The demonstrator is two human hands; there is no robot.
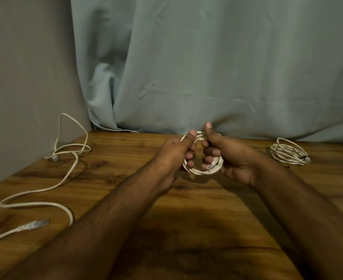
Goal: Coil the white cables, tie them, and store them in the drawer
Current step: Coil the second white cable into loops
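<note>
A small coil of white cable (199,171) is held up just above the wooden table (186,229), between both hands. My left hand (174,156) grips the coil's left side, thumb on top. My right hand (227,156) grips its right side, thumb raised, and a clear plug shows by its fingers. A second white cable (288,153), coiled and bound with a dark tie, lies at the right. A third white cable (45,190) sprawls loose across the left of the table, one plug near the front left edge.
A pale blue curtain (207,67) hangs behind the table's back edge, and a grey wall (25,77) runs along the left. No drawer is in view.
</note>
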